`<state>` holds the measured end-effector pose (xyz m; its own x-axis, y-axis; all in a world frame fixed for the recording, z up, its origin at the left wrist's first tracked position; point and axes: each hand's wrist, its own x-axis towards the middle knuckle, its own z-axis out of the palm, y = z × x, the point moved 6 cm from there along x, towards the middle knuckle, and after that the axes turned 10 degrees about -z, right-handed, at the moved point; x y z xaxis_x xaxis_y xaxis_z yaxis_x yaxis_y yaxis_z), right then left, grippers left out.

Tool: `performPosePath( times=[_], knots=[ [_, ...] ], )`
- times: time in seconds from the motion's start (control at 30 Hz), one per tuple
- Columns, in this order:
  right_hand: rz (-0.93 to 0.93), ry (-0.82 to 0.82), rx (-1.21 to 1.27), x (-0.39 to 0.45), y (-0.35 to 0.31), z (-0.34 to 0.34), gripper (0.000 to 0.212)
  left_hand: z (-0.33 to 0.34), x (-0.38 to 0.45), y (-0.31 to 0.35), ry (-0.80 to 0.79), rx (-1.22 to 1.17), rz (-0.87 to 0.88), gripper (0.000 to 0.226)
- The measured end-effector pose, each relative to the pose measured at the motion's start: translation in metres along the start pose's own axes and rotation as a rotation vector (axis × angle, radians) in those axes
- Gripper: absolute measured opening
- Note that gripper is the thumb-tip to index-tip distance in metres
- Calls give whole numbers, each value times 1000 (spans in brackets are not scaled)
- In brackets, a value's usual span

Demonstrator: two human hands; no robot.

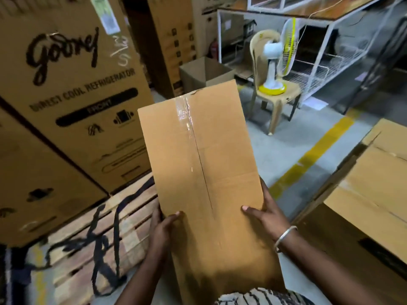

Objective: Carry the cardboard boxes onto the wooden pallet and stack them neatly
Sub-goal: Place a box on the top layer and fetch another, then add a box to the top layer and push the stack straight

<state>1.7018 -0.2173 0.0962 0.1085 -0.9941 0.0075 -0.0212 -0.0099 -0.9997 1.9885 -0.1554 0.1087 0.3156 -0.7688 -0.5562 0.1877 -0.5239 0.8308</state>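
Observation:
A long taped cardboard box [202,168] is held in front of me, its top face up, with clear tape along the centre seam. My left hand [164,230] grips its left side with the thumb on top. My right hand [267,213] grips its right side, thumb on top, a metal bangle on the wrist. The wooden pallet [92,236] lies on the floor at the lower left, with black scribbles painted over its slats. Part of the pallet is hidden behind the box.
Tall refrigerator cartons [72,89] stand at the left behind the pallet. A large cardboard box [370,194] sits at the right. Ahead, a plastic chair [279,100] carries a table fan [279,56], beside a white metal rack [326,51] and an open box [204,73]. A yellow line [312,159] crosses the grey floor.

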Motion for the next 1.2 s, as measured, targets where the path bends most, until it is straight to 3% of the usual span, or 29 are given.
performPosePath(
  times=[0.1,0.3,0.47,0.57,0.73,1.0,1.2],
  knots=[
    [-7,61,43,38,-9,-40,88,53,19,41,-12,17,32,83],
    [-5,190,90,96,-21,-119,89,156,67,124,-113,121,147,43],
    [15,337,169,124,-19,-167,74,231,114,172,-74,351,226,64],
    [15,478,185,144,-9,-189,79,281,151,194,-151,456,262,71],
    [37,625,165,196,4,-220,79,356,221,226,-291,514,340,45],
    [35,886,108,299,-12,-264,63,483,331,291,-546,569,357,41],
    [69,1029,58,325,-6,-302,68,590,372,315,-755,676,342,47]
  ],
)
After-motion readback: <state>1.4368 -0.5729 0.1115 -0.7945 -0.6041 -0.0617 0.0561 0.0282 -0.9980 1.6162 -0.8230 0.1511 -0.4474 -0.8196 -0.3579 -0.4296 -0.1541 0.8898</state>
